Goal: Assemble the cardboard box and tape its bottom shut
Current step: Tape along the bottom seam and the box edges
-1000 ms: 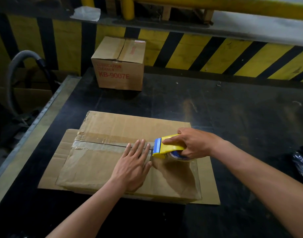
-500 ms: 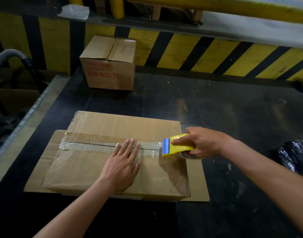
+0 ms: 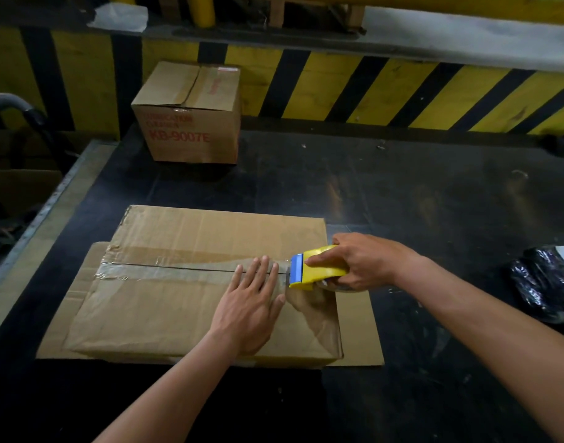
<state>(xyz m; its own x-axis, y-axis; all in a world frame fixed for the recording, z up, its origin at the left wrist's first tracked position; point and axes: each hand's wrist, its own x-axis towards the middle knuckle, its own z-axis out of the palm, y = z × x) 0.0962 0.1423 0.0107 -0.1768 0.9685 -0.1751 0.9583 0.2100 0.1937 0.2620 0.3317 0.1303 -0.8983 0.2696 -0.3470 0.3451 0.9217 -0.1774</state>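
A brown cardboard box [image 3: 184, 302] lies with its flaps closed on the black table, on top of a flat cardboard sheet [image 3: 360, 327]. Clear tape [image 3: 165, 270] runs along the centre seam from the left edge. My left hand [image 3: 251, 308] presses flat on the box, fingers over the taped seam. My right hand [image 3: 363, 263] grips a yellow tape dispenser [image 3: 315, 270] with a blue blade guard at the box's right end, just right of my left fingertips.
A closed carton [image 3: 191, 116] printed KB-9007E stands at the table's far left against a yellow-and-black striped wall [image 3: 386, 91]. A black plastic bag [image 3: 542, 282] lies at the right. A grey hose [image 3: 15, 107] curves beyond the table's left edge [image 3: 44, 215].
The dispenser has travelled right along the seam to the box's right end, laying more tape. My left hand has followed it to the right, staying flat on the box.
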